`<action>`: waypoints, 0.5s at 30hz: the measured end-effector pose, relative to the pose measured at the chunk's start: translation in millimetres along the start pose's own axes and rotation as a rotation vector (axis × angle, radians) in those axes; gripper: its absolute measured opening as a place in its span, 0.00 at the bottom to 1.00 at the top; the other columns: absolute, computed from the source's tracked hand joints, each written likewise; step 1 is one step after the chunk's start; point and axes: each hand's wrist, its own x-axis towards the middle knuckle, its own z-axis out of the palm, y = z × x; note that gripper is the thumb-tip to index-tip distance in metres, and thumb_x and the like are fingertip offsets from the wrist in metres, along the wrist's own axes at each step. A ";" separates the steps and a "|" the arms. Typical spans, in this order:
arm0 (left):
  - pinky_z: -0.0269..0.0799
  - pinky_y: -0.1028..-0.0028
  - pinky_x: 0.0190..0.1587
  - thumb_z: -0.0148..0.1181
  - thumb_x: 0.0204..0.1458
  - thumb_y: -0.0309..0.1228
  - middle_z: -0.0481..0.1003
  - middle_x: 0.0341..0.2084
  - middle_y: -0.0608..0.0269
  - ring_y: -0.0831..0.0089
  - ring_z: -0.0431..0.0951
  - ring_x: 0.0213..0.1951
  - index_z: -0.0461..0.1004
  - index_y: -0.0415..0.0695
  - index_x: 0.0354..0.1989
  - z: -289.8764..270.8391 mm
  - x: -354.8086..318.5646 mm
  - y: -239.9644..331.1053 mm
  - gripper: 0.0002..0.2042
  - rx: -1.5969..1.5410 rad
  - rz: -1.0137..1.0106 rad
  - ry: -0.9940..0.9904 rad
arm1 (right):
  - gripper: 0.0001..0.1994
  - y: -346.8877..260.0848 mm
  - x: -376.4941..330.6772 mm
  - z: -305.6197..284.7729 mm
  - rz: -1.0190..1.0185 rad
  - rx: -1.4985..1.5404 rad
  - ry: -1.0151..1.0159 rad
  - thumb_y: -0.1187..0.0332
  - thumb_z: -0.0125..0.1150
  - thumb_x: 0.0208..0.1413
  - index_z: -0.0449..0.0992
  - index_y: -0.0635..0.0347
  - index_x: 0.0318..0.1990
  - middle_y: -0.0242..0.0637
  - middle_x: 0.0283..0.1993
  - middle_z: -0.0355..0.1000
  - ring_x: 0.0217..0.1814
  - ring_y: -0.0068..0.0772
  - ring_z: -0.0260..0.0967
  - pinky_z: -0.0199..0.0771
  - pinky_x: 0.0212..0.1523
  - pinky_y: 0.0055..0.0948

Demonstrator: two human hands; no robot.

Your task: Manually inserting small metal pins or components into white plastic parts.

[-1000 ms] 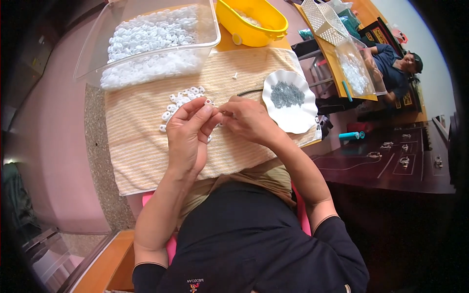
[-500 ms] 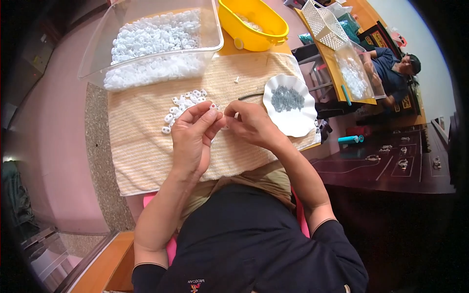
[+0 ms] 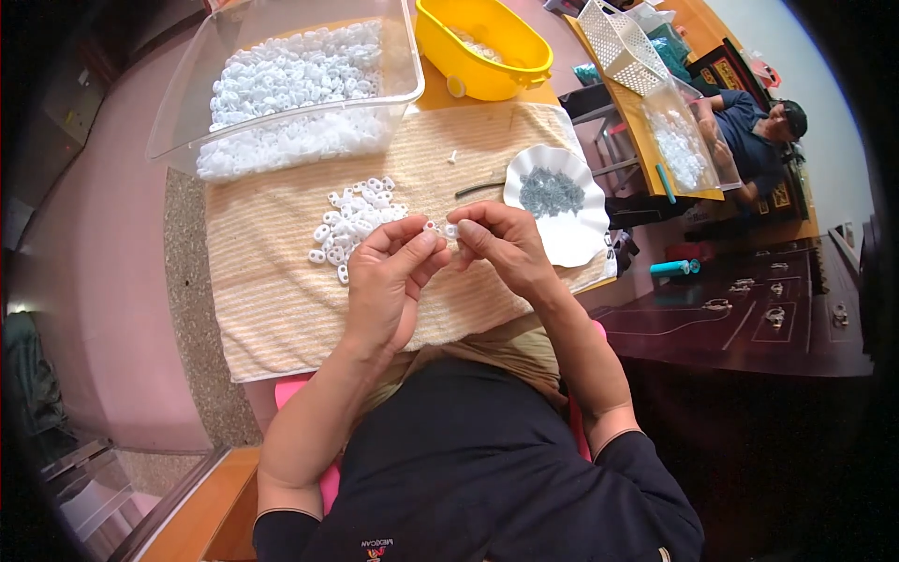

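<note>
My left hand (image 3: 391, 281) pinches a small white plastic piece (image 3: 430, 226) with a reddish spot in its hole. Close beside it, my right hand (image 3: 506, 248) has thumb and forefinger closed on another small whitish piece (image 3: 450, 231), too small to name exactly. The fingertips of both hands nearly meet over the striped towel (image 3: 281, 309). Just left of them lies a loose pile of white two-holed plastic pieces (image 3: 351, 223). To the right of my right hand stands a white scalloped dish (image 3: 573, 239) with small grey bits (image 3: 551, 192) in it.
A clear plastic bin (image 3: 281, 126) full of white pieces stands at the far left. Beside it is a yellow tub (image 3: 501, 80). A dark thin rod (image 3: 479, 189) and a small white peg (image 3: 453, 156) lie on the towel. Another person (image 3: 749, 140) sits at a table at far right.
Both hands have shifted right, uncovering more of the pile. The right fingers have turned, and the small pieces between the hands now show more clearly.
</note>
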 end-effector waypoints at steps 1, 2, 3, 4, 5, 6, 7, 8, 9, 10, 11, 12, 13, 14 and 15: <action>0.80 0.74 0.40 0.58 0.52 0.19 0.76 0.34 0.58 0.70 0.79 0.34 0.72 0.36 0.41 -0.1 -0.4 -0.2 0.09 -0.007 -0.004 -0.001 | 0.11 -0.8 -0.6 2.6 0.001 0.049 -0.006 0.72 0.55 0.60 0.73 0.69 0.46 0.34 0.32 0.73 0.28 0.21 0.72 0.75 0.30 0.21; 0.80 0.74 0.39 0.58 0.52 0.19 0.76 0.33 0.58 0.71 0.79 0.34 0.72 0.36 0.41 -0.2 -0.7 -0.3 0.09 -0.015 -0.009 -0.002 | 0.11 -1.2 -1.1 4.7 0.002 0.099 -0.013 0.71 0.56 0.60 0.73 0.69 0.46 0.35 0.33 0.74 0.29 0.22 0.72 0.76 0.31 0.22; 0.80 0.74 0.39 0.58 0.52 0.19 0.76 0.33 0.58 0.71 0.79 0.34 0.72 0.36 0.41 0.2 -0.7 -0.7 0.09 -0.014 -0.011 -0.001 | 0.11 -1.6 -2.0 5.7 0.004 0.100 -0.012 0.71 0.56 0.60 0.73 0.69 0.46 0.35 0.33 0.74 0.29 0.22 0.72 0.76 0.31 0.22; 0.80 0.75 0.39 0.58 0.52 0.19 0.76 0.33 0.58 0.71 0.79 0.34 0.72 0.36 0.41 0.8 -0.7 -0.9 0.09 -0.022 -0.010 0.000 | 0.11 -1.9 -2.8 6.6 0.007 0.114 -0.021 0.72 0.57 0.59 0.73 0.69 0.47 0.36 0.34 0.74 0.29 0.23 0.73 0.76 0.31 0.23; 0.80 0.75 0.39 0.58 0.52 0.19 0.76 0.33 0.58 0.71 0.79 0.34 0.72 0.36 0.41 1.2 -0.5 -1.0 0.09 -0.029 -0.008 0.000 | 0.12 -1.3 -3.2 6.9 0.009 0.127 -0.031 0.72 0.57 0.59 0.73 0.69 0.47 0.37 0.34 0.74 0.30 0.24 0.73 0.77 0.32 0.24; 0.80 0.75 0.39 0.58 0.52 0.19 0.76 0.33 0.58 0.71 0.79 0.34 0.72 0.36 0.41 1.7 -0.6 -0.5 0.09 -0.028 -0.009 0.003 | 0.12 -0.5 -3.4 6.6 0.012 0.130 -0.032 0.72 0.57 0.59 0.73 0.69 0.47 0.37 0.34 0.74 0.30 0.24 0.73 0.77 0.32 0.24; 0.80 0.75 0.39 0.58 0.52 0.19 0.76 0.33 0.58 0.71 0.79 0.33 0.72 0.36 0.42 2.2 -0.8 0.1 0.09 -0.027 -0.012 0.004 | 0.12 0.2 -3.7 5.7 0.017 0.133 -0.041 0.72 0.58 0.58 0.72 0.70 0.48 0.38 0.35 0.74 0.31 0.25 0.73 0.78 0.33 0.25; 0.80 0.75 0.39 0.58 0.52 0.19 0.76 0.33 0.58 0.71 0.79 0.33 0.72 0.36 0.42 2.4 -0.6 0.2 0.09 -0.026 -0.014 0.006 | 0.13 0.9 -4.2 4.7 0.023 0.135 -0.050 0.73 0.59 0.58 0.72 0.70 0.49 0.39 0.36 0.75 0.31 0.26 0.74 0.78 0.34 0.26; 0.80 0.75 0.39 0.58 0.52 0.19 0.76 0.33 0.58 0.71 0.79 0.33 0.72 0.36 0.42 1.9 -0.3 -0.6 0.09 -0.026 -0.016 0.008 | 0.13 1.8 -5.0 4.1 0.025 0.137 -0.050 0.73 0.59 0.58 0.72 0.70 0.49 0.39 0.36 0.75 0.31 0.26 0.74 0.78 0.34 0.26; 0.80 0.75 0.39 0.59 0.52 0.20 0.76 0.33 0.58 0.72 0.79 0.33 0.72 0.36 0.42 1.4 -0.1 -1.7 0.09 -0.023 -0.018 0.010 | 0.14 2.6 -6.1 3.4 0.029 0.152 -0.063 0.73 0.59 0.57 0.72 0.71 0.49 0.39 0.36 0.75 0.32 0.26 0.74 0.79 0.35 0.27; 0.80 0.75 0.39 0.59 0.52 0.20 0.76 0.33 0.58 0.72 0.79 0.33 0.72 0.36 0.42 0.9 0.0 -2.4 0.09 -0.021 -0.020 0.013 | 0.15 3.3 -6.7 2.6 0.033 0.166 -0.075 0.74 0.60 0.56 0.72 0.71 0.50 0.40 0.37 0.75 0.33 0.27 0.74 0.79 0.35 0.28; 0.80 0.75 0.39 0.59 0.52 0.20 0.76 0.33 0.58 0.72 0.79 0.33 0.72 0.36 0.42 0.5 -0.1 -2.9 0.09 -0.020 -0.022 0.014 | 0.15 3.8 -7.1 1.4 0.035 0.168 -0.074 0.74 0.60 0.56 0.72 0.71 0.50 0.40 0.37 0.75 0.33 0.27 0.74 0.79 0.35 0.28; 0.80 0.75 0.39 0.59 0.52 0.20 0.76 0.33 0.58 0.72 0.79 0.34 0.71 0.35 0.42 0.1 -0.3 -3.3 0.09 -0.017 -0.030 0.011 | 0.15 4.4 -7.4 0.3 0.039 0.178 -0.088 0.74 0.60 0.56 0.71 0.71 0.50 0.40 0.37 0.75 0.33 0.27 0.74 0.79 0.36 0.28; 0.80 0.75 0.40 0.58 0.53 0.20 0.75 0.34 0.58 0.72 0.79 0.35 0.71 0.35 0.42 -0.2 -0.4 -3.7 0.09 -0.015 -0.038 0.008 | 0.16 4.9 -7.7 -0.5 0.042 0.187 -0.101 0.74 0.61 0.56 0.71 0.71 0.50 0.40 0.37 0.75 0.33 0.28 0.74 0.80 0.36 0.29; 0.80 0.75 0.40 0.58 0.53 0.20 0.75 0.34 0.58 0.72 0.79 0.35 0.71 0.35 0.42 0.2 -0.3 -4.2 0.09 -0.013 -0.040 0.010 | 0.16 5.5 -7.8 -1.1 0.044 0.189 -0.100 0.74 0.61 0.56 0.71 0.71 0.50 0.40 0.37 0.75 0.33 0.28 0.74 0.80 0.36 0.29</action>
